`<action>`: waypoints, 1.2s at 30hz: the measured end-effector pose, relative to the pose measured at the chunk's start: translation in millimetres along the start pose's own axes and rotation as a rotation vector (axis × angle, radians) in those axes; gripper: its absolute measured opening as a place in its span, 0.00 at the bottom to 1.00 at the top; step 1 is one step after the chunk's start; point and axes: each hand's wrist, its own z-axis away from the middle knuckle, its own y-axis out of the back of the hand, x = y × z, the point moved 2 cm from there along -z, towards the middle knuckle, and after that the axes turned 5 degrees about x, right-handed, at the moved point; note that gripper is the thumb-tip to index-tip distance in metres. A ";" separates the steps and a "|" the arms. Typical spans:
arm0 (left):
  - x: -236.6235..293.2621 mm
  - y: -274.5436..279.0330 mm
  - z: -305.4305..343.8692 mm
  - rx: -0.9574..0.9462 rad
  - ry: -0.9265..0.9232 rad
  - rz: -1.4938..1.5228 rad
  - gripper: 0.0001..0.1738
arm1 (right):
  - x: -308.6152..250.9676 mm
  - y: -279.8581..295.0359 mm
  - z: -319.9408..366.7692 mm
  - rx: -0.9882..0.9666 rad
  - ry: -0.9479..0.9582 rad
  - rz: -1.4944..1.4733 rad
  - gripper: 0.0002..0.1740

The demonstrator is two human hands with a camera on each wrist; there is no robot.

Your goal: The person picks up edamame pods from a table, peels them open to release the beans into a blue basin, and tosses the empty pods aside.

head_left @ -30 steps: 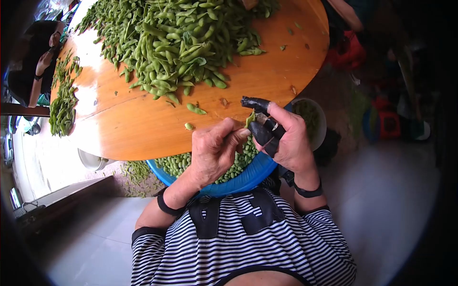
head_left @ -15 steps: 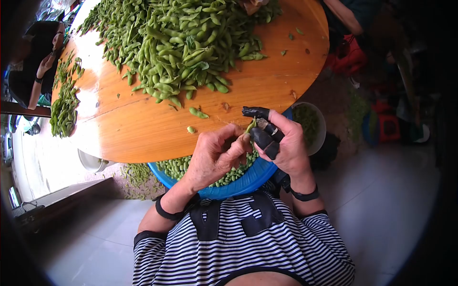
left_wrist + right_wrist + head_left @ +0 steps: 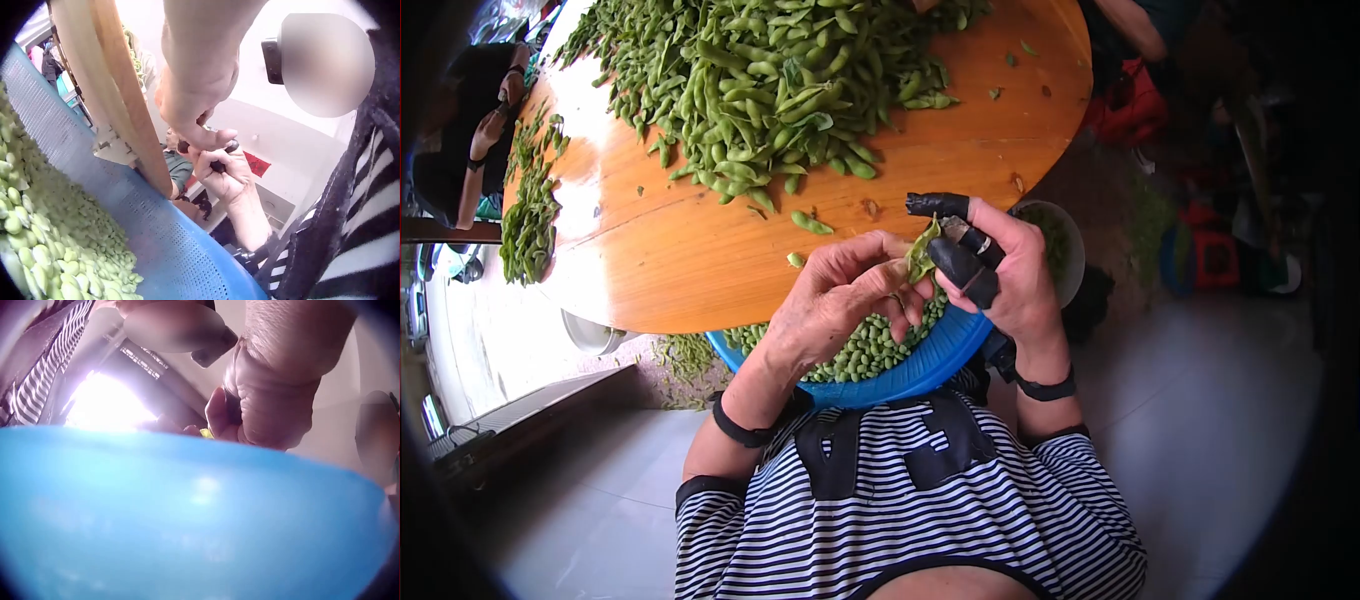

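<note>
A green soybean pod [image 3: 921,250] is held between the two hands, just off the table's near edge. My left hand [image 3: 840,290] pinches its near side with thumb and forefinger, the other fingers loosely bent below. The right hand [image 3: 1015,268] grips the pod from the other side; black covers [image 3: 962,268] wrap its thumb and some fingers. Beneath the hands, a blue basket [image 3: 930,368] holds shelled green beans [image 3: 862,352]. In the right wrist view the basket's wall [image 3: 200,512] hides most of the pod and the fingertips.
A large heap of pods [image 3: 770,100] covers the far part of the round wooden table [image 3: 690,265]. One pod [image 3: 810,222] and a bean [image 3: 796,259] lie near its edge. White buckets [image 3: 1072,275] stand on the floor. Another person's hands [image 3: 492,125] are at the left.
The pod shows larger and more spread between the fingers. My left hand's lower fingers have loosened and dropped over the basket. The right hand keeps its grip, slightly higher.
</note>
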 end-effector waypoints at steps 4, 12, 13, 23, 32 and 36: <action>-9.6 0.9 0.5 0.001 0.046 0.205 0.09 | 0.0 -2.6 4.0 0.061 0.325 0.274 0.17; -29.4 -8.6 -1.3 -0.011 0.022 0.496 0.09 | 1.9 -3.2 11.1 0.104 0.369 0.268 0.16; -25.3 -8.9 1.0 -0.016 0.035 0.433 0.12 | 4.7 -0.4 13.2 0.093 0.210 0.194 0.14; 20.9 14.6 61.2 0.227 -0.385 -0.932 0.17 | 56.7 137.1 51.3 0.620 0.005 0.450 0.13; 38.8 44.0 39.2 0.406 -0.596 -1.502 0.17 | 50.5 133.5 48.0 0.652 0.107 0.901 0.27; 38.9 39.4 53.9 0.161 -0.385 -1.097 0.23 | 42.4 118.9 34.9 0.588 0.125 0.773 0.19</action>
